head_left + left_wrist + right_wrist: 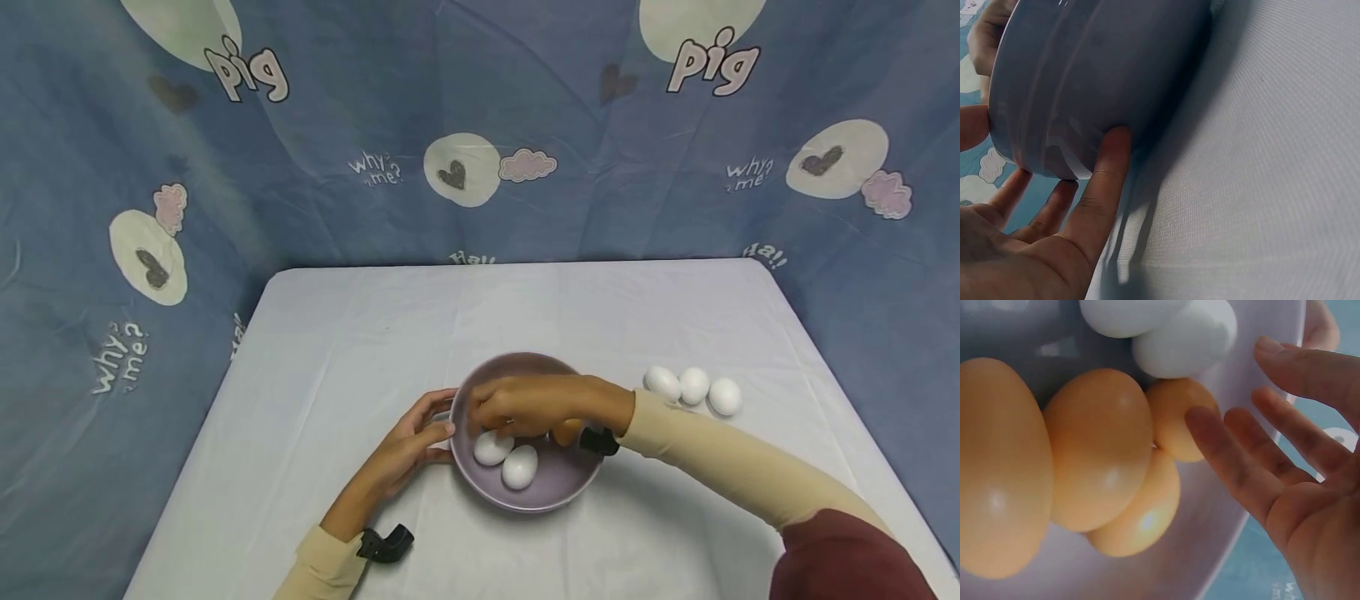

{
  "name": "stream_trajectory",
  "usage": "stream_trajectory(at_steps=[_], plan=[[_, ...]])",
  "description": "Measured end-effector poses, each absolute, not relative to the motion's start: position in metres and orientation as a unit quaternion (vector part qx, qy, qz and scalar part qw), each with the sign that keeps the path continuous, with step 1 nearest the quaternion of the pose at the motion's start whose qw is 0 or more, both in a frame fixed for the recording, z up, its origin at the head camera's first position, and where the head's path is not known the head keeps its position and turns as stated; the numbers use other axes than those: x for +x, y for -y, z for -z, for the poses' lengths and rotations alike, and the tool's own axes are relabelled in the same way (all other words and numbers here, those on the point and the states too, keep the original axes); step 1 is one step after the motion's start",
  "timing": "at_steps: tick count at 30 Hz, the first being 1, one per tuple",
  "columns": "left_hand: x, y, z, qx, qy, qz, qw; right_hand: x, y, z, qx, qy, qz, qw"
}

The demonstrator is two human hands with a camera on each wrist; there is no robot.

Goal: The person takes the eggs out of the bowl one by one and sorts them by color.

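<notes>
A round mauve bowl (534, 500) stands on the table, with two white eggs (520, 467) and several brown eggs (1099, 450) inside. My left hand (405, 446) rests against the bowl's left side. Its thumb touches the rim, while its spread, mostly straight fingers (1102, 187) touch the outer wall. Over the bowl reaches my right hand (528, 402), hiding most of the brown eggs in the head view. In the right wrist view its fingers are loosely extended, the index fingertip right at a small brown egg (1179, 419), with nothing gripped.
Three white eggs (693, 386) lie in a row on the white-covered table (360, 333), right of the bowl and just beyond the right forearm. A blue printed cloth (322, 217) hangs behind and beside the table. Black bands (386, 544) are on both wrists.
</notes>
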State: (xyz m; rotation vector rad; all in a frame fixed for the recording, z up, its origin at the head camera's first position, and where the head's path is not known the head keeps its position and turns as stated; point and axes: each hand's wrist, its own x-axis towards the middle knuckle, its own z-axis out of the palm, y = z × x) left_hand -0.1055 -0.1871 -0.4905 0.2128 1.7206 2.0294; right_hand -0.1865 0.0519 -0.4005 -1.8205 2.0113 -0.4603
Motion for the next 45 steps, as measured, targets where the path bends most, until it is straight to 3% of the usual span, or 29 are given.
stream_trajectory(at_steps=[30,39,45], plan=[[-0.107,0.186,0.491,0.087,-0.633,-0.734,0.229,-0.174,-0.040,0.420,-0.632,-0.733,0.050,0.247],[-0.108,0.182,0.490,0.082,-0.631,-0.736,0.232,-0.175,-0.048,0.413,-0.620,-0.737,0.081,0.254],[-0.107,0.184,0.490,0.070,-0.630,-0.739,0.230,-0.180,-0.070,0.388,-0.589,-0.753,0.148,0.254]])
